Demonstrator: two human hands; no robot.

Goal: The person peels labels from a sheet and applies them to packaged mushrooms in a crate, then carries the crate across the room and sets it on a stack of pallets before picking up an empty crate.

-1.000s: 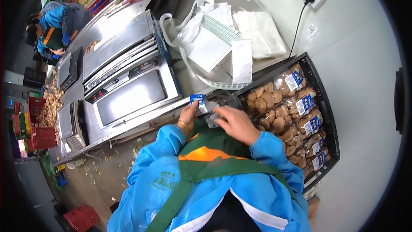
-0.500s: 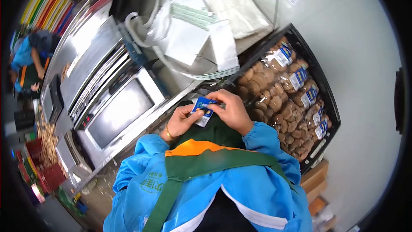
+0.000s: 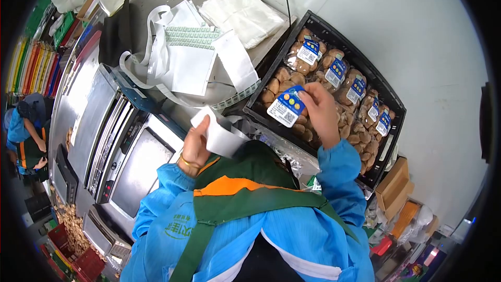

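Note:
My right hand [image 3: 321,108] pinches a blue-and-white printed label [image 3: 287,106] by its upper right corner, over the near left part of a black crate [image 3: 360,36]. Packs of brown mushrooms [image 3: 297,64] lie in this crate, several of them bearing similar blue labels. In my left hand [image 3: 195,145] is a curled white paper strip [image 3: 223,137], gripped between thumb and fingers in front of my apron [image 3: 255,159]. Some mushrooms are hidden behind the held label and my right hand.
White paper sheets with a green-printed strip [image 3: 193,36] and a stack of clear plastic bags [image 3: 242,13] lie on the metal table. A machine with a flat metal plate [image 3: 141,159] stands at left. Another person [image 3: 26,136] works at far left.
My hands have moved apart from around the label. The right hand has carried the label up and right over the crate; the left now holds the white strip to the left.

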